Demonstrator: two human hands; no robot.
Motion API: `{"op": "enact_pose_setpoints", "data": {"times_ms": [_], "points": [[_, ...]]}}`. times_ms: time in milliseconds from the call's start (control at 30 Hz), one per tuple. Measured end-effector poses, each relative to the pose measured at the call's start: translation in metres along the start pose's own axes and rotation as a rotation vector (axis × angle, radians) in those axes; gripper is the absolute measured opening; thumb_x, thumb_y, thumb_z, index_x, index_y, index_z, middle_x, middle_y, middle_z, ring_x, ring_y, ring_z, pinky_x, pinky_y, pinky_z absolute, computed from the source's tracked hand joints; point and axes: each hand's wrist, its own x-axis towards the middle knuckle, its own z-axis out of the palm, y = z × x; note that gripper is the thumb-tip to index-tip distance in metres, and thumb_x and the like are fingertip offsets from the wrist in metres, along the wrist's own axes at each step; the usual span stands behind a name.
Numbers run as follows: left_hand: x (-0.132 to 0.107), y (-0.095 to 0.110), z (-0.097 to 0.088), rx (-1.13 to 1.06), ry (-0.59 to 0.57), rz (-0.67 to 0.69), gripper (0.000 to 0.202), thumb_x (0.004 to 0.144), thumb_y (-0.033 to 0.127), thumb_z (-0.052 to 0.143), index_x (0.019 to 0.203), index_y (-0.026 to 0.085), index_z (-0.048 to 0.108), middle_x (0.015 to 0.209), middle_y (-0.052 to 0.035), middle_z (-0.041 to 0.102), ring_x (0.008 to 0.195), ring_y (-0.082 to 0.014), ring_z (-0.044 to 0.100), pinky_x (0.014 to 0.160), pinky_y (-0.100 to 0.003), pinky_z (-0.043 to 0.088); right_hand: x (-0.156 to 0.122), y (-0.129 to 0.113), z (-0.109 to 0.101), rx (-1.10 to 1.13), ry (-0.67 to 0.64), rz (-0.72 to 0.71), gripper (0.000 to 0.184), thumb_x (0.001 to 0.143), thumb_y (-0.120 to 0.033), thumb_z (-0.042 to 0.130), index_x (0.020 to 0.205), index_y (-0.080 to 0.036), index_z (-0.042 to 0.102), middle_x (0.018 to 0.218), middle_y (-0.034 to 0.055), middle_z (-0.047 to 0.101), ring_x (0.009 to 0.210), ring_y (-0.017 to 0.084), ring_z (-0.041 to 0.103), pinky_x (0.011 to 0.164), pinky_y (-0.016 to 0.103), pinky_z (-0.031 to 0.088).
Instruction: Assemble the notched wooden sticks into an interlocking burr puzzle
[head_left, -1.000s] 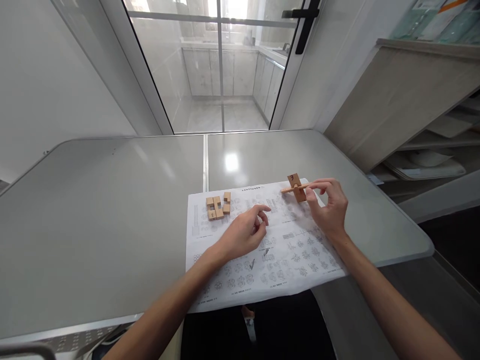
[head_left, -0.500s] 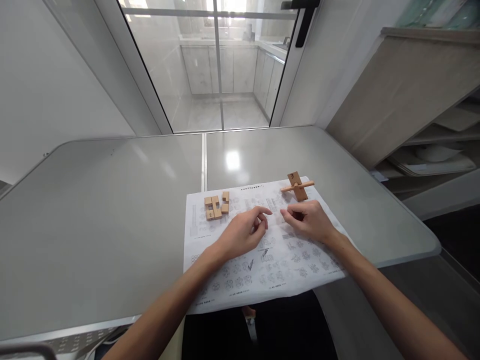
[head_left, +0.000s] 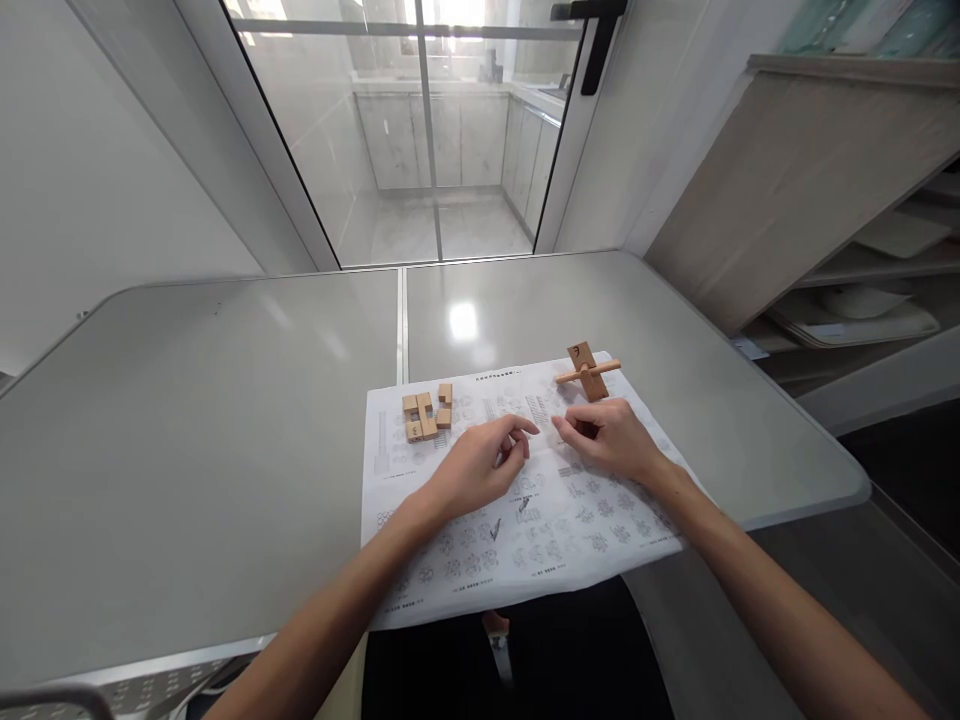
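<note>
My left hand (head_left: 480, 460) rests on a printed sheet of paper (head_left: 469, 590). Its index finger points right, the other fingers bend loosely, and nothing is in it. Opposite it, my right hand (head_left: 607, 435) lies on the sheet with its fingers curled in and no object showing between them. Beyond the left hand stand several small notched wooden blocks (head_left: 421, 420), some fitted together. Just past the right hand is a wooden piece made of a flat marked plate (head_left: 589, 372) crossed by a round stick (head_left: 606, 368). Neither hand touches the wooden pieces.
The sheet, covered in small line drawings, lies on a grey folding table (head_left: 225, 450) and hangs over its near edge. A metal seam (head_left: 402, 330) crosses the tabletop. Behind stands a glass door (head_left: 390, 150) with a black handle (head_left: 598, 50). Shelves (head_left: 847, 280) are at right.
The whole view has shifted slightly, so everything sits a little further left. Both hands keep nearly the same pose, and the wooden pieces have not moved on the sheet.
</note>
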Motion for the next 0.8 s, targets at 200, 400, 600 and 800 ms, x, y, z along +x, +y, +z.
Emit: {"op": "enact_pose_setpoints", "data": {"times_ms": [200,400,600,800], "points": [[-0.0003,0.0016,-0.0009,-0.002,-0.007,0.002,0.027,0.1,0.018,0.05,0.122,0.02,0.065,0.087,-0.0016,0.073,0.07,-0.0142,0.062,0.067,-0.029,0.048,0.0001,0.0,-0.0003,0.009,-0.005,0.0,0.052,0.1,-0.033,0.058,0.055,-0.022,0.035,0.048,-0.0059,0.033,0.047,0.011,0.029,0.05,0.031,0.026],[0.0,0.0015,-0.0008,0.004,-0.008,0.002,0.026,0.099,0.017,0.05,0.12,0.02,0.066,0.088,-0.0017,0.074,0.072,-0.0144,0.063,0.069,-0.029,0.049,-0.0003,0.0007,0.0,0.005,-0.007,-0.001,0.05,0.1,-0.032,0.059,0.056,-0.022,0.038,0.048,-0.0063,0.034,0.046,0.011,0.03,0.05,0.031,0.028],[-0.0001,0.0008,0.0002,0.003,-0.009,0.008,0.025,0.099,0.017,0.05,0.118,0.02,0.066,0.089,-0.0017,0.074,0.071,-0.0145,0.062,0.071,-0.03,0.051,-0.0004,0.0014,-0.0002,0.008,-0.017,0.006,0.05,0.1,-0.034,0.058,0.056,-0.023,0.038,0.048,-0.0059,0.036,0.046,0.011,0.031,0.05,0.031,0.027],[-0.0001,0.002,-0.0002,0.041,-0.017,0.026,0.026,0.099,0.018,0.05,0.118,0.021,0.067,0.09,-0.0022,0.074,0.074,-0.0159,0.064,0.074,-0.032,0.052,-0.0001,0.0006,-0.001,0.016,-0.028,0.013,0.049,0.1,-0.034,0.058,0.057,-0.023,0.038,0.048,-0.0057,0.036,0.046,0.011,0.031,0.05,0.031,0.027]]}}
